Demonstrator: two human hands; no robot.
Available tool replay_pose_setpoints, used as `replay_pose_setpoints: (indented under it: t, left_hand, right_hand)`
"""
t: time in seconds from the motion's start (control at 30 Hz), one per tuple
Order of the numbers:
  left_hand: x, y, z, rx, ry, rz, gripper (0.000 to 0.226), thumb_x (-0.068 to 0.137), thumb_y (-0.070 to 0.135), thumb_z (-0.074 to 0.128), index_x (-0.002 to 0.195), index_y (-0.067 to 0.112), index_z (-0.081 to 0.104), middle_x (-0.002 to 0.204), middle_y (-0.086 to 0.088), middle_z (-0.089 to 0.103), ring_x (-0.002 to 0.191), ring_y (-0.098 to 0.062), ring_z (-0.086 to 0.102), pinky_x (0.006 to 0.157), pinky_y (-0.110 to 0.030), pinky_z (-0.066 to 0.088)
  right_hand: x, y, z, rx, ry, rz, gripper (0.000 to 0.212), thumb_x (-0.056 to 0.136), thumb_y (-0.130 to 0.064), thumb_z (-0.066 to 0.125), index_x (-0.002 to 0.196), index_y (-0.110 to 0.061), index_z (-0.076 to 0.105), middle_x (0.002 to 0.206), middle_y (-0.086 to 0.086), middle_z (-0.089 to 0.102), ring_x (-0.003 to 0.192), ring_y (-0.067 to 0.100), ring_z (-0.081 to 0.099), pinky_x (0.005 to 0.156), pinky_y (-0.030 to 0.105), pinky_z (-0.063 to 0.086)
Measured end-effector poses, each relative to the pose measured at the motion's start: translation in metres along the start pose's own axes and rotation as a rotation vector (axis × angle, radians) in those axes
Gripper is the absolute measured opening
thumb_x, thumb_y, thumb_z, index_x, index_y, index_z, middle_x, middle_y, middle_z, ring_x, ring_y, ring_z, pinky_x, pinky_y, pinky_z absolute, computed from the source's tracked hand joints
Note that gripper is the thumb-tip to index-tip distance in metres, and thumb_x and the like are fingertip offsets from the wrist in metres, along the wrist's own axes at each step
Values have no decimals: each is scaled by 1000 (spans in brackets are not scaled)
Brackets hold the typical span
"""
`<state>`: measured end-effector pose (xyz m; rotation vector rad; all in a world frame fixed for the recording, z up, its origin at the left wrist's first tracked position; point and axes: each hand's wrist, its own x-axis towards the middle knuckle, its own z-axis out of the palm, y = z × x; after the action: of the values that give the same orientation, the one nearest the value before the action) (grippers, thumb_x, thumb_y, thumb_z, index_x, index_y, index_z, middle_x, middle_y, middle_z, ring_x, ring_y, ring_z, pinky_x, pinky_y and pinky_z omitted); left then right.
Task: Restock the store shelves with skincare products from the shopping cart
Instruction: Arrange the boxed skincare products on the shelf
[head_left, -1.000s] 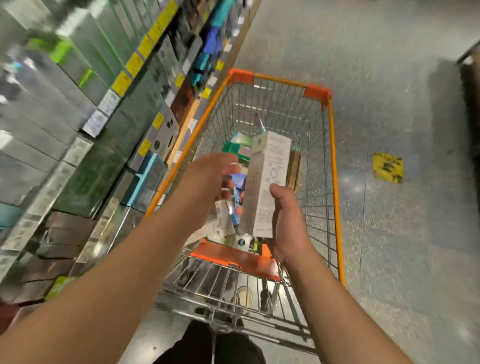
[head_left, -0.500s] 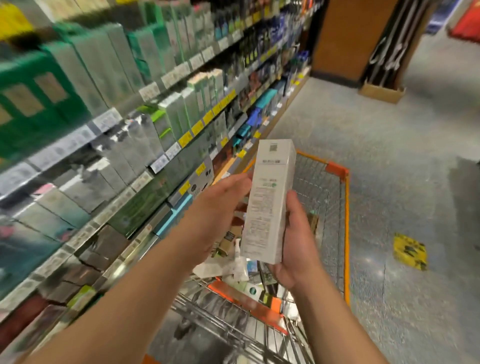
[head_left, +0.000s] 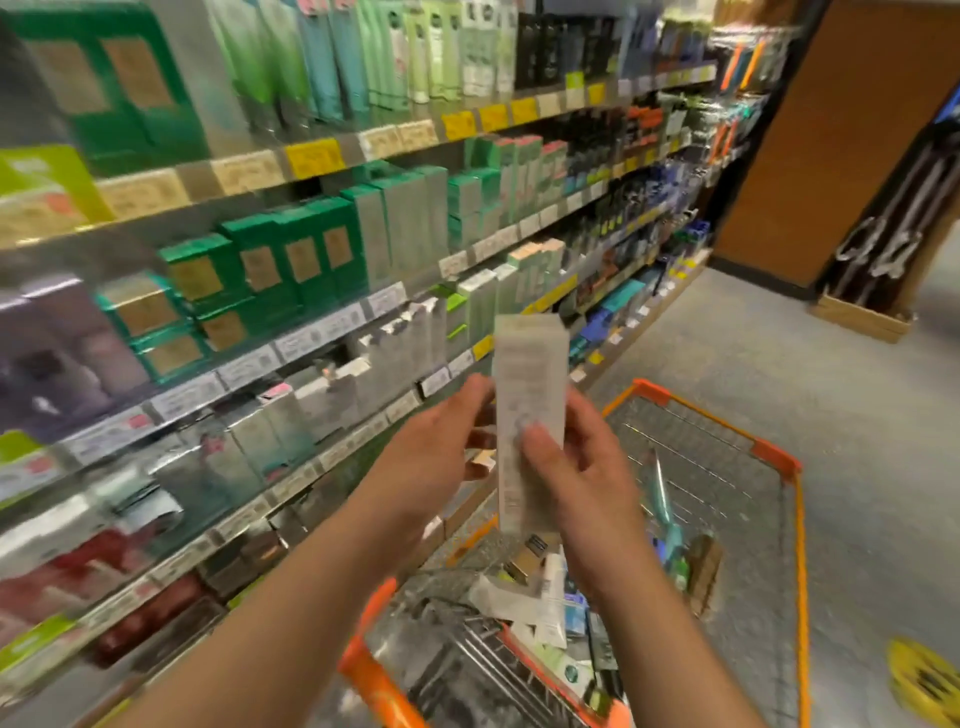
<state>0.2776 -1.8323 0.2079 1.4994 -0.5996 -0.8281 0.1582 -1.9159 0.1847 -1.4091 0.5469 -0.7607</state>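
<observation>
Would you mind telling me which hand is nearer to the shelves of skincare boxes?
Left. The left hand is on the shelf side of the tall white box, towards the shelves; the right hand grips the box on the cart side, farther away.

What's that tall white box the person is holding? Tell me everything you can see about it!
The white box is tall and narrow and looks like thin cardboard, with rows of small print too blurred to read. It stands nearly upright in the air, above the near end of the orange shopping cart and beside the shelves. The right hand grips its lower half, thumb across the front. The left hand touches its left edge. It looks closed and undamaged.
</observation>
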Motion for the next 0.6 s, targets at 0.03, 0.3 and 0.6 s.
replay_pose_setpoints:
  t: [0.03, 0.3, 0.6]
  left_hand:
    - [-5, 3, -14, -16, 35, -4, 31, 111, 28, 42, 111, 24, 73, 91, 11, 79, 90, -12, 74, 78, -33, 60]
    - [-58, 25, -109, -390, -76, -164, 51, 79, 64, 58, 117, 35, 77, 122, -12, 74, 113, -44, 69, 98, -62, 53]
    - [-91, 36, -168, -432, 60, 104, 58, 81, 12, 70, 129, 43, 63, 108, 6, 79, 85, -22, 72, 70, -34, 60]
  right_hand:
    - [0, -2, 9, -98, -31, -68, 56, 82, -44, 80, 134, -40, 61, 130, -2, 65, 116, 11, 66, 92, 30, 56]
    - [-1, -5, 83, -529, -159, -518, 60, 85, -5, 66, 127, -47, 58, 149, -3, 43, 150, 3, 28, 113, 7, 27]
    - [-16, -22, 164, -303, -121, -356, 72, 106, -5, 49, 142, -67, 40, 159, -25, 31, 141, -7, 39, 99, 8, 45]
